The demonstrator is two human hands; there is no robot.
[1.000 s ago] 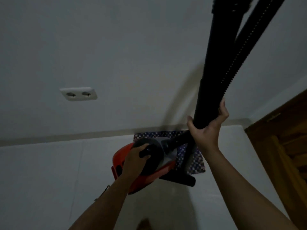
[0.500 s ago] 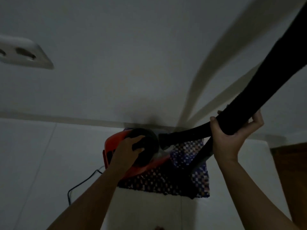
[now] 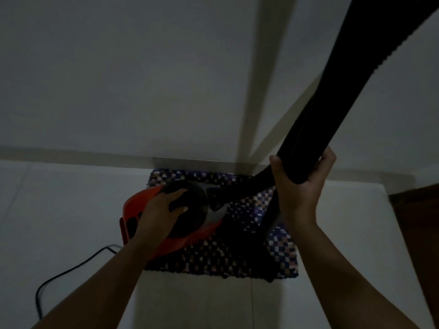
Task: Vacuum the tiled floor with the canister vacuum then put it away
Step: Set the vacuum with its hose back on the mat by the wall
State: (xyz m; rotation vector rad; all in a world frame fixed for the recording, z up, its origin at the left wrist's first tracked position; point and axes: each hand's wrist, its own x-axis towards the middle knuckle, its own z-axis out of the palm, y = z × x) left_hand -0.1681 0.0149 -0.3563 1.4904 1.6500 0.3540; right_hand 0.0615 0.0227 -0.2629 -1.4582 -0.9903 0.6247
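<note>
Under my left hand (image 3: 161,210) sits the red vacuum (image 3: 152,219), half on the checkered mat (image 3: 249,255) by the wall; I grip its black handle. My right hand (image 3: 299,186) clasps the tube (image 3: 332,119). Seemingly putting away: next, settle both without tangling the cord (image 3: 71,269).

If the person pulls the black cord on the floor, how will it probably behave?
The cord is thin and lies in loose curves on the tiles, so it is probably floppy and light. It would likely slide easily and trail behind the red vacuum, which the left hand holds.
</note>
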